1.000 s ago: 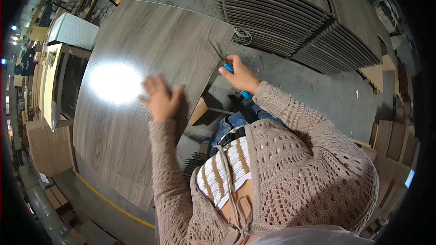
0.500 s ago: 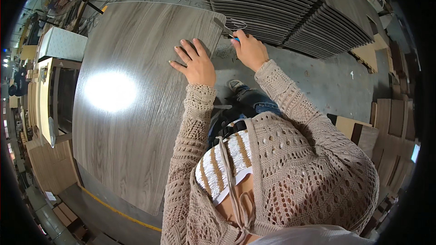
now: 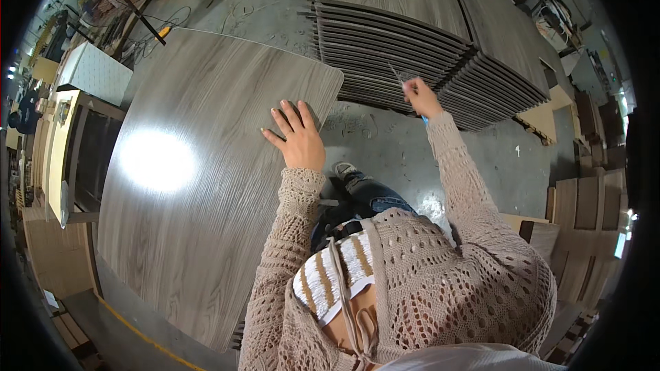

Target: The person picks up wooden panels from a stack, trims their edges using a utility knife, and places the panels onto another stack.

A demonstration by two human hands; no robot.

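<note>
A large grey wood-grain board (image 3: 213, 233) lies flat in front of me and to my left, its far right corner rounded. My left hand (image 3: 302, 144) rests on it near the right edge, palm down with fingers spread. Off to the right of that corner, my right hand (image 3: 421, 99) is in the air, closed around a blue-handled knife (image 3: 425, 121). Only a bit of its blue handle shows below the fist. A thin pale sliver (image 3: 396, 73) sticks out beyond the fingers; whether it is blade or a trimmed strip I cannot tell.
A tall stack of similar boards (image 3: 385, 41) stands beyond my right hand. Curly trimmings (image 3: 354, 122) litter the grey floor. At the left are a white box (image 3: 103, 72) and a wooden cabinet frame (image 3: 86, 151); more panels (image 3: 584, 233) stand at the right.
My right hand has left the board's rounded corner and swung right with the knife. My left hand stays flat on the board. The whole view has shifted slightly.
</note>
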